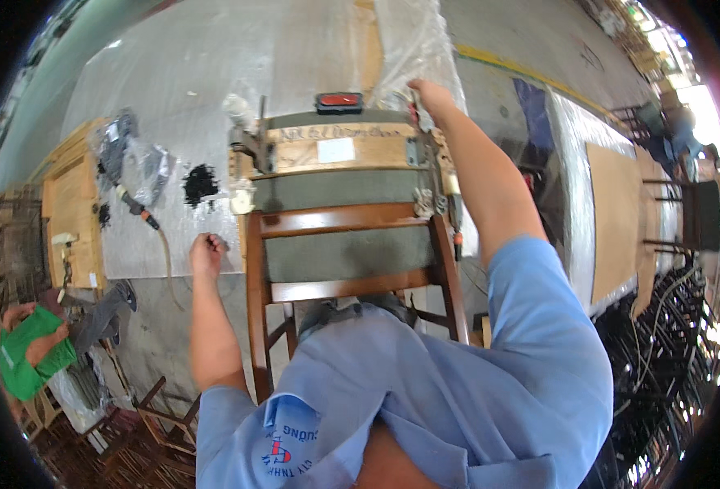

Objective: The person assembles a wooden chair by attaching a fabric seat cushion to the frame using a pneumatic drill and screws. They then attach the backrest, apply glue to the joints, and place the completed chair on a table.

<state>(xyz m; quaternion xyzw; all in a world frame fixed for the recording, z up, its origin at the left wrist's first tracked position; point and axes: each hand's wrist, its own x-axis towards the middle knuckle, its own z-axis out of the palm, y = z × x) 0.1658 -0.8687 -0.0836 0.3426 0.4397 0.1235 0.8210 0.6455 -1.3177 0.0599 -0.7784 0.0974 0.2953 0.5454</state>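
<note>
A brown wooden chair frame [339, 291] with a grey-green padded panel [343, 251] lies in front of me. Across its far part is a light wood board [295, 155] with handwriting, a white label and metal clamps [250, 148] at the ends. My right hand [435, 99] reaches to the far right corner, closed beside a grey-and-red part; its grip is partly hidden. My left hand [207, 254] hangs with curled fingers near the table's front edge, left of the chair; whether it holds anything small is unclear. A pile of small black pieces [201, 186] lies beyond it.
The table [172, 57] is covered in clear plastic. A red-and-black case [339, 102] sits beyond the board. An air tool [138, 209] with a hose and plastic bags [123, 151] lie left. A person in green [38, 350] is at left; stacked dark chair frames [661, 350] stand right.
</note>
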